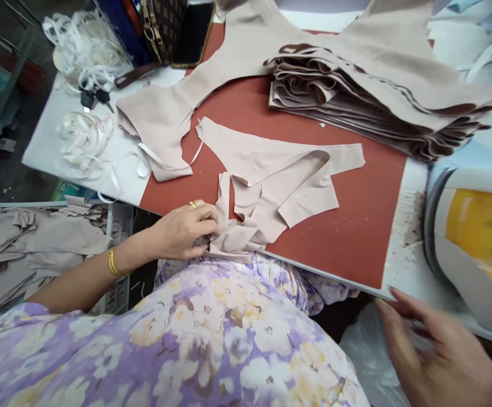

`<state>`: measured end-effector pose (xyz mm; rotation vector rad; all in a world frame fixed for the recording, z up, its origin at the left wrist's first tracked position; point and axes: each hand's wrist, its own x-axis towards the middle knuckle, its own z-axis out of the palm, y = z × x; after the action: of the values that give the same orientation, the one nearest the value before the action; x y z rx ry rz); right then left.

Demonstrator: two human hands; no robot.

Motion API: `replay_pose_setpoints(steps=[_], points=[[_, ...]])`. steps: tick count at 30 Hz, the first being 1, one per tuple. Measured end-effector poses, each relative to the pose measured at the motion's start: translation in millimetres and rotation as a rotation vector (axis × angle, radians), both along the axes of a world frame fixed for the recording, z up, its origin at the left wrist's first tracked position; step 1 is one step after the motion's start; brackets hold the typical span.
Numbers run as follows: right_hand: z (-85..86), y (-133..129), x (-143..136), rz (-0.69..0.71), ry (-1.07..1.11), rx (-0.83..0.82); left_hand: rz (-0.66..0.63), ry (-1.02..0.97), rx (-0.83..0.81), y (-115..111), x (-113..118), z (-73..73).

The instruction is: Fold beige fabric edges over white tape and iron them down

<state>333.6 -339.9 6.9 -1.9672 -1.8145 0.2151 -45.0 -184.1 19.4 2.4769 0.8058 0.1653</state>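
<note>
With the left hand (193, 230) clamped on the cloth (267, 198) to its right, seemingly arranging it, the next move likely calls for the right hand (445, 353), fingers apart.

Pinkish-beige fabric pieces (254, 155), brick-red mat (352, 220), purple-and-white floral clothing (229, 339), gold-coloured bangle (112, 263)

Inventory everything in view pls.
Mat: 1, red, on table
Table: 1, white, under mat
Loose fabric: several, beige, across mat
Fabric stack: 1, beige, far right
Tape heaps: 2, white, table left
Black items: count unclear, between heaps
Phone: 1, black, by handbag
Handbag: 1, brown, far left
Crate: 1, white, lower left
Yellow-white object: 1, table right
Plastic bag: 1, translucent, below right
Dress: 1, purple floral, worn
Left hand: 1, at loose fabric
Right hand: 1, open, lower right
</note>
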Motion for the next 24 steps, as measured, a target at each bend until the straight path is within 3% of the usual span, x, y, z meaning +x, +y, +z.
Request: replay_pose_setpoints(steps=[5, 8, 12, 16, 18, 20, 22, 24], points=[[12.3, 55, -70, 0.613, 0.247, 0.038, 0.187, -0.247, -0.085, 7, 15, -13.1], [7.5, 84, -101, 0.764, 0.181, 0.109, 0.360, -0.300, -0.160, 19, 24, -13.0], [-8.7, 104, -126, 0.747, -0.104, 0.234, 0.508, -0.327, -0.195, 29, 34, -18.0], [-20.8, 108, -138, 0.674, -0.119, 0.304, 0.563, -0.348, -0.147, 26, 33, -21.4], [-21.3, 108, -138, 0.640, -0.048, 0.304, 0.469, -0.409, -0.003, 21, 29, -20.5], [-16.9, 108, -135, 0.610, 0.120, 0.227, 0.274, -0.459, 0.200, 14, 25, -20.2], [-9.2, 108, -129, 0.562, 0.387, 0.075, 0.100, -0.446, 0.376, 9, 23, -21.5], [-0.2, 109, -122, 0.491, 0.685, -0.118, 0.061, -0.422, 0.473, 6, 24, -22.5]])
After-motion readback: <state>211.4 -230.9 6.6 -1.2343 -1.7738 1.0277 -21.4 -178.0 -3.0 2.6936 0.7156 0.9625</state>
